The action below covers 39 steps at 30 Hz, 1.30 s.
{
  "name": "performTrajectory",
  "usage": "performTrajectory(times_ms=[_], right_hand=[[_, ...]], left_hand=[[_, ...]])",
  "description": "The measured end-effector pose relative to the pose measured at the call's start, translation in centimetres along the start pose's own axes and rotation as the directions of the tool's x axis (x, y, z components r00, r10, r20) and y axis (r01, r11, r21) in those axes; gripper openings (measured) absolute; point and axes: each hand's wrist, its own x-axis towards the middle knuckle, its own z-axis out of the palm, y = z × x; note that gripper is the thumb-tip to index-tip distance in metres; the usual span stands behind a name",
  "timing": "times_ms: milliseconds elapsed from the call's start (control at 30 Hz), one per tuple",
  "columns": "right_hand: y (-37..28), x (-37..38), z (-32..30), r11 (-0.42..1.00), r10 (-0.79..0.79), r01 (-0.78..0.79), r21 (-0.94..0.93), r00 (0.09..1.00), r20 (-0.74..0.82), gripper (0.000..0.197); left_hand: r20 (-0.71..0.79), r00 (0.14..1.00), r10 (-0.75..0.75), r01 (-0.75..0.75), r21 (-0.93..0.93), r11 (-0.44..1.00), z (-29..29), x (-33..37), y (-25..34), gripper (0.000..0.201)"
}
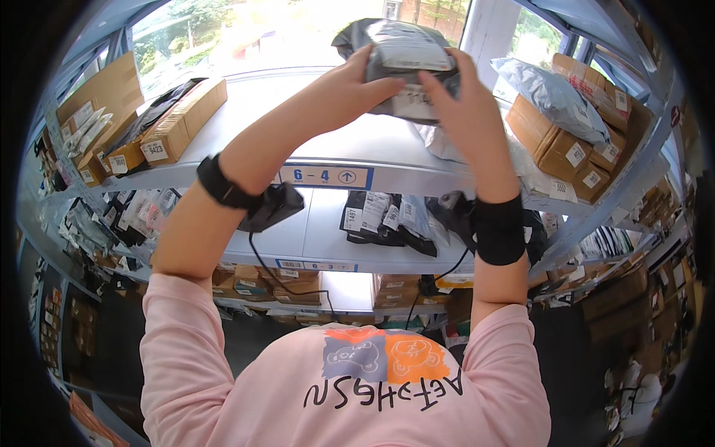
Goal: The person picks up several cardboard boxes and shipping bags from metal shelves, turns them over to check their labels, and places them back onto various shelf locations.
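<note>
Raised above the top shelf (275,97), in front of the window, is a dark grey plastic mailer parcel (357,41) with white labels on it. My left hand (365,82) grips its left side, thumb across the lower front. On its right side, my right hand (458,93) closes around the edge, with the thumb near a lower label. Both hands hold the parcel together, and its far side is hidden. Behind my right wrist, a pale plastic parcel (439,141) rests on the same shelf.
Cardboard boxes (186,123) stand at the shelf's left. A grey-blue mailer (551,97) lies on boxes (573,153) at the right. The shelf below bears several dark bagged parcels (380,223). A metal shelf edge (417,179) with a sign runs under my forearms. Black cables (279,279) hang from my wrist devices.
</note>
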Motion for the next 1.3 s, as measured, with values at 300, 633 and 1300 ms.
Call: performTrajectory(times_ms=[300, 633, 1300], right_hand=[[7.3, -2.3, -8.7, 0.855, 0.297, -0.291, -0.429, 0.953, -0.055, 0.058], [11.3, -5.1, -11.6, 0.745, 0.112, -0.220, -0.630, 0.972, -0.207, 0.043], [1.0, -12.8, -7.0, 0.947, -0.154, 0.093, -0.307, 0.972, -0.180, 0.049]], left_hand=[[0.374, 0.927, -0.016, 0.007, 0.025, 1.000, 10.7, 8.0, 2.9, 0.071], [0.433, 0.901, 0.018, -0.144, 0.258, 0.956, 16.8, 10.6, 6.0, 0.096], [0.316, 0.889, 0.331, -0.354, 0.018, 0.935, 9.1, -7.0, 3.5, 0.057]])
